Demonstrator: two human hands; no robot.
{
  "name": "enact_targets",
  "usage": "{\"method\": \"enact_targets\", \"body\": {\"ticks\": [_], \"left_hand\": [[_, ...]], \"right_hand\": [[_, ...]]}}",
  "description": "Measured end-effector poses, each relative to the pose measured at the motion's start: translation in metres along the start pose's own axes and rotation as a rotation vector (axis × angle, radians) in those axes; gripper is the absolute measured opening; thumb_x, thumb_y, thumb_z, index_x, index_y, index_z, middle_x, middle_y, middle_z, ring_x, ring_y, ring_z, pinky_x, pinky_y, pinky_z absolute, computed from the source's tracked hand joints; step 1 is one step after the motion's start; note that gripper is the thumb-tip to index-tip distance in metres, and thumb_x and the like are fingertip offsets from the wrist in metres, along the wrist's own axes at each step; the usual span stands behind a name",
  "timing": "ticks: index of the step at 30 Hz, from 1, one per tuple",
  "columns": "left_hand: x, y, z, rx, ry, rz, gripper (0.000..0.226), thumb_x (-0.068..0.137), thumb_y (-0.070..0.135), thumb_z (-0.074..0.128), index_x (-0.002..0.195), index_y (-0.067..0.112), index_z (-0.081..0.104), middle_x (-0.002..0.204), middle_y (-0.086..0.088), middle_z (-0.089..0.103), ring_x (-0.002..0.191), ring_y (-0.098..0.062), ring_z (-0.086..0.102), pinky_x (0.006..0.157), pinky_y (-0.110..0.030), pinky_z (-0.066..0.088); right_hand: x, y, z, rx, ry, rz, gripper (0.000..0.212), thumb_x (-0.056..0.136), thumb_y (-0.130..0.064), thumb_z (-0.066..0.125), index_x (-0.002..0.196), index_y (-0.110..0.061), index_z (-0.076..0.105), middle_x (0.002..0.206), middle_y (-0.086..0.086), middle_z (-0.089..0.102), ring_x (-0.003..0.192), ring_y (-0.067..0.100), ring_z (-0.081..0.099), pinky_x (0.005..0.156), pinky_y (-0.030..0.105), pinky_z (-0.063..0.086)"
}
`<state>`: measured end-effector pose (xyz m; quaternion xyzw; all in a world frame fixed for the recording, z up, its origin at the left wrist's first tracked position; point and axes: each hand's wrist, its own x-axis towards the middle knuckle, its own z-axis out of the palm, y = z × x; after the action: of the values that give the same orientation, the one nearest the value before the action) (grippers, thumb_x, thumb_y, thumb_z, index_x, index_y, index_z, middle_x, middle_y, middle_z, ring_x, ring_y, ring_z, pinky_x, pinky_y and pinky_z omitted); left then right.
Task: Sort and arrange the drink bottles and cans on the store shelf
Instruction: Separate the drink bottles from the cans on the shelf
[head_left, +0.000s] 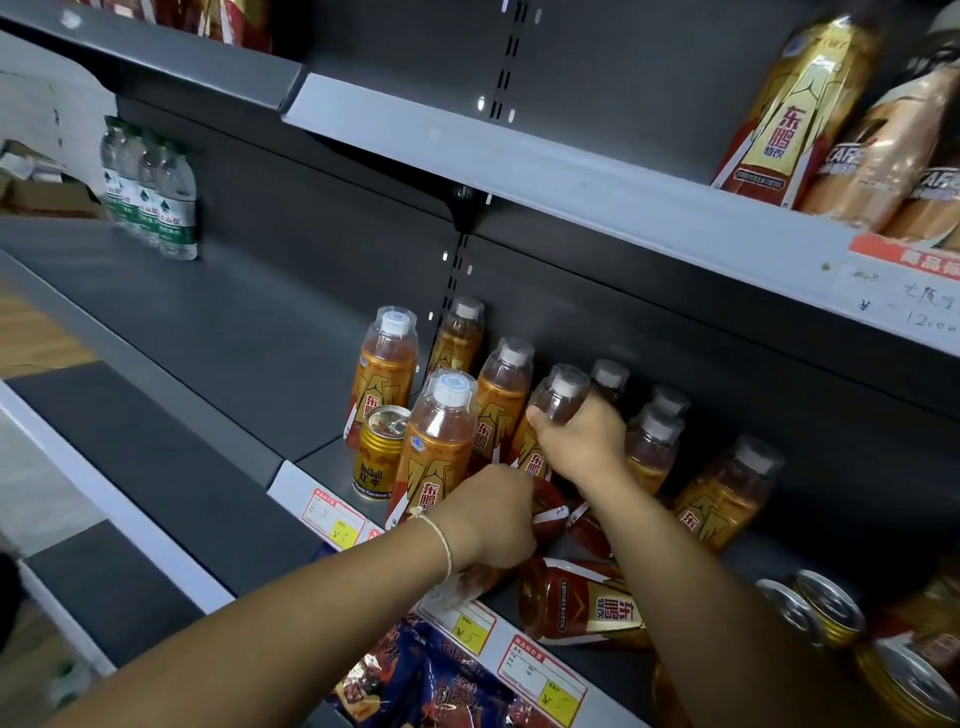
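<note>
Several orange energy-drink bottles with clear caps stand on the dark shelf (249, 332). My right hand (582, 441) grips the neck of one upright bottle (558, 400) in the group. My left hand (488, 519) is curled round a bottle (475, 577) lying on its side near the shelf's front edge. Another bottle (582, 603) lies flat just right of it. A tall bottle (439, 441) stands in front, beside a gold Red Bull can (379, 452).
Water bottles (150, 187) stand far left on the same shelf. More orange bottles (789, 104) and brown bottles sit on the shelf above. Gold cans (841, 618) cluster at lower right. Snack bags (431, 680) hang below the price-tag strip (332, 514).
</note>
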<state>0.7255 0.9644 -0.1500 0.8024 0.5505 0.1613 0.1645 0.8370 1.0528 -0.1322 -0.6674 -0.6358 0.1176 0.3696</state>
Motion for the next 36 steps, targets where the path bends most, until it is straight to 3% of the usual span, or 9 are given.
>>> {"method": "enact_targets", "body": {"ticks": [6, 11, 16, 24, 26, 28, 31, 34, 36], "left_hand": [[0.000, -0.003, 0.003, 0.015, 0.010, 0.000, 0.026, 0.090, 0.019, 0.060, 0.068, 0.018, 0.046, 0.073, 0.001, 0.046, 0.070, -0.015, 0.049, 0.060, -0.025, 0.042], [-0.001, -0.002, 0.000, 0.053, -0.018, -0.002, 0.022, 0.089, 0.018, 0.059, 0.071, 0.016, 0.048, 0.075, 0.000, 0.048, 0.070, -0.014, 0.049, 0.057, -0.024, 0.041], [-0.008, 0.001, -0.015, 0.058, 0.016, -0.016, 0.011, 0.088, 0.012, 0.057, 0.077, 0.013, 0.053, 0.081, -0.003, 0.054, 0.070, -0.014, 0.052, 0.052, -0.021, 0.040], [-0.041, -0.010, -0.086, -0.193, 0.130, -0.081, 0.025, 0.082, 0.005, 0.051, 0.092, 0.013, 0.073, 0.087, 0.001, 0.069, 0.089, -0.016, 0.064, 0.079, -0.031, 0.056], [-0.050, -0.021, -0.100, -0.217, 0.121, -0.138, 0.022, 0.079, 0.007, 0.052, 0.081, 0.011, 0.074, 0.081, -0.003, 0.072, 0.084, -0.020, 0.067, 0.077, -0.034, 0.058], [-0.053, -0.033, -0.106, -0.127, 0.091, -0.220, 0.021, 0.084, 0.012, 0.052, 0.087, 0.008, 0.072, 0.087, -0.007, 0.071, 0.082, -0.024, 0.064, 0.075, -0.035, 0.055], [-0.055, -0.046, -0.094, -0.056, 0.013, -0.309, 0.024, 0.097, 0.020, 0.047, 0.108, 0.008, 0.065, 0.103, -0.010, 0.066, 0.081, -0.020, 0.056, 0.067, -0.025, 0.046], [-0.052, -0.054, -0.077, -0.095, -0.054, -0.278, 0.020, 0.093, 0.013, 0.045, 0.081, 0.011, 0.061, 0.090, -0.011, 0.066, 0.075, -0.022, 0.059, 0.054, -0.017, 0.043], [-0.047, -0.060, -0.068, -0.212, -0.021, -0.276, 0.019, 0.087, 0.008, 0.045, 0.079, 0.008, 0.062, 0.090, -0.017, 0.067, 0.082, -0.028, 0.063, 0.064, -0.028, 0.052]], "right_hand": [[-0.003, 0.002, -0.002, 0.000, -0.003, -0.010, 0.029, 0.083, -0.043, 0.076, 0.097, -0.020, 0.066, 0.083, -0.008, 0.060, 0.075, 0.011, 0.055, 0.055, 0.017, 0.033], [-0.007, 0.000, -0.012, -0.038, -0.012, -0.039, 0.046, 0.086, -0.039, 0.072, 0.119, -0.009, 0.059, 0.109, 0.009, 0.065, 0.101, 0.025, 0.061, 0.076, 0.026, 0.042], [-0.023, -0.014, -0.023, 0.008, 0.048, -0.112, 0.071, 0.089, -0.033, 0.069, 0.149, -0.012, 0.039, 0.140, 0.017, 0.050, 0.131, 0.033, 0.047, 0.105, 0.039, 0.041], [-0.039, -0.048, -0.030, 0.163, 0.093, -0.245, 0.049, 0.094, -0.032, 0.064, 0.138, -0.016, 0.052, 0.135, 0.010, 0.056, 0.125, 0.024, 0.051, 0.105, 0.035, 0.042], [-0.044, -0.055, -0.027, 0.313, -0.051, -0.246, 0.047, 0.094, -0.033, 0.067, 0.136, -0.018, 0.054, 0.131, 0.003, 0.059, 0.112, 0.010, 0.059, 0.093, 0.024, 0.049], [-0.052, -0.061, -0.020, 0.437, -0.288, -0.231, 0.055, 0.090, -0.036, 0.072, 0.139, -0.022, 0.052, 0.132, -0.004, 0.057, 0.110, 0.003, 0.059, 0.089, 0.018, 0.050], [-0.060, -0.063, -0.002, 0.428, -0.495, -0.222, 0.064, 0.080, -0.029, 0.083, 0.136, -0.026, 0.052, 0.123, -0.010, 0.060, 0.112, 0.009, 0.063, 0.100, 0.034, 0.053], [-0.057, -0.059, 0.010, 0.408, -0.474, -0.205, 0.048, 0.075, -0.020, 0.087, 0.112, -0.033, 0.059, 0.109, -0.009, 0.071, 0.102, 0.011, 0.069, 0.098, 0.041, 0.055], [-0.050, -0.053, 0.013, 0.397, -0.395, -0.171, 0.042, 0.073, -0.020, 0.087, 0.103, -0.034, 0.061, 0.104, -0.006, 0.073, 0.099, 0.014, 0.070, 0.096, 0.043, 0.055]]}}
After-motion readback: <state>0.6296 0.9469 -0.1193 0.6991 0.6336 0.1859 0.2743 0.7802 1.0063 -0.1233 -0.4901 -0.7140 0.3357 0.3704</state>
